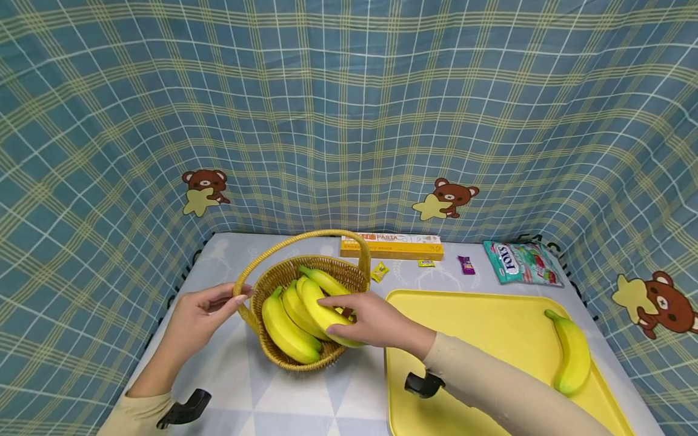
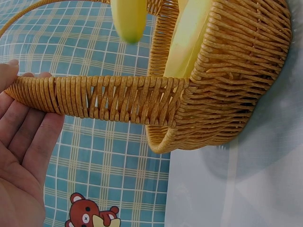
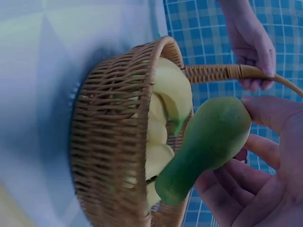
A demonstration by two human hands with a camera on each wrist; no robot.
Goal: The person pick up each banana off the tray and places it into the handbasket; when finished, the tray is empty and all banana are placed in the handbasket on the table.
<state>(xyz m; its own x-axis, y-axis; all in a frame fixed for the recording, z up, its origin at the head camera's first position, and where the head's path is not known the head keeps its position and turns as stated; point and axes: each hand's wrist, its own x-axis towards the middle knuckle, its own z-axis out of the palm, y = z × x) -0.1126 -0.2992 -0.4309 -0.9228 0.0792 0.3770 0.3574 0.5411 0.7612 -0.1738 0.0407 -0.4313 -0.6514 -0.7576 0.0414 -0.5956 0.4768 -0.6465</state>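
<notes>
A wicker basket [image 1: 297,362] with a hoop handle [image 1: 305,237] stands on the table, left of centre, holding several yellow bananas. My left hand [image 1: 237,298] pinches the handle near its left base, thumb on top and fingers under it. The left wrist view shows the woven handle [image 2: 109,97] lying across that hand [image 2: 23,142]. My right hand [image 1: 340,318] reaches over the basket's right rim and grips one banana [image 1: 319,306]. The banana's end [image 3: 208,142] rests in that hand's curled fingers [image 3: 265,156], beside the basket wall [image 3: 104,142].
A yellow tray [image 1: 491,327] lies right of the basket with one banana [image 1: 572,357] on its right side. Behind are a pasta box [image 1: 389,246], a candy bag [image 1: 520,263] and small wrapped sweets [image 1: 466,264]. Checked blue cloth walls surround the table.
</notes>
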